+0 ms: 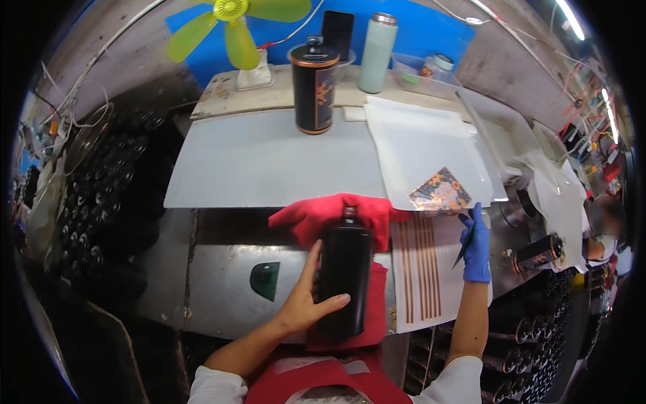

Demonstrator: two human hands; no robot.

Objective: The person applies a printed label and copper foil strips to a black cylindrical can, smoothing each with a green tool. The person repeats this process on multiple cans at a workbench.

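My bare left hand [304, 301] is wrapped round the left side of a plain black bottle [346, 276], its neck pointing away from me. Under the bottle lies a red cloth [306, 219]. My right hand [476, 250], in a blue glove, is closed on a thin dark green scraper [462, 252]. Its fingertips are close to the corner of a dark, orange-patterned label sheet [441, 192]; whether they touch it I cannot tell. Below that sheet, copper-coloured strips [422, 269] lie on white backing. Another dark green scraper [266, 280] rests on the metal table left of the bottle.
A decorated black bottle [314, 91] stands on the far shelf, between a yellow-green fan [241, 34] and a pale green flask [378, 54]. Another decorated bottle [536, 254] lies at the right. Many black bottles [101, 195] are stacked at the left. A person's arm [595, 249] shows far right.
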